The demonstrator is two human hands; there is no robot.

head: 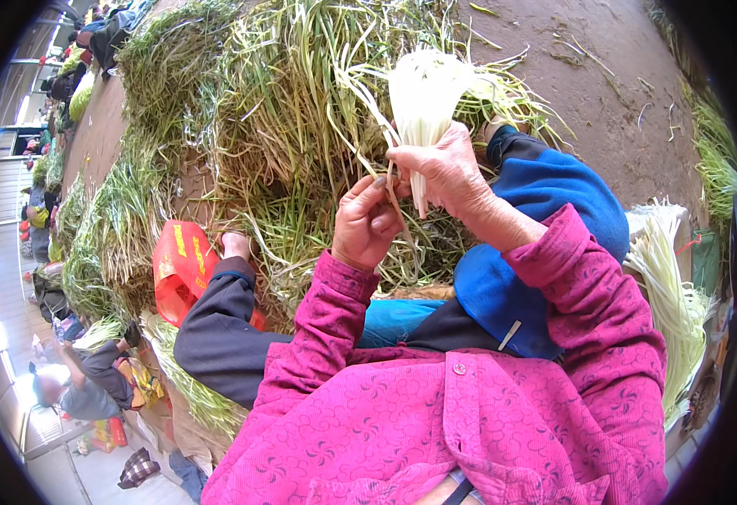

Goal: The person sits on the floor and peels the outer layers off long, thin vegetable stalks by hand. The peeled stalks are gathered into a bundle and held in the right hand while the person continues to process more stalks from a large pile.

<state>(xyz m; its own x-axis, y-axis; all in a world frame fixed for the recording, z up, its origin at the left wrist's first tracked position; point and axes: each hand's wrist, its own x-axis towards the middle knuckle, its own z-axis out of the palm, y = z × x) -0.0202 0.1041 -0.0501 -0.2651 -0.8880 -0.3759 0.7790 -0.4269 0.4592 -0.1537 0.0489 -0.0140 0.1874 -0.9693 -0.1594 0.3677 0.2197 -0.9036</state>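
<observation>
My right hand (453, 169) grips a fanned bundle of pale, peeled stalks (428, 91), probably garlic scapes, with their cut ends poking out below the fist. Just left of it, my left hand (363, 222) pinches a thin stalk or dry leaf strip (399, 211) between thumb and fingers. That strip crosses close to the right thumb; whether it is still joined to a longer stem is unclear. Beneath and beyond both hands spreads a large heap of green, leafy stalks (280, 101) with tan lower ends.
A red plastic bag (182, 268) lies beside my left leg. Pale stalks (671, 303) are stacked to my right, and more stalks (185, 379) lie to my left. Another person (84, 385) sits at far left. Bare earth floor (595, 82) shows at upper right.
</observation>
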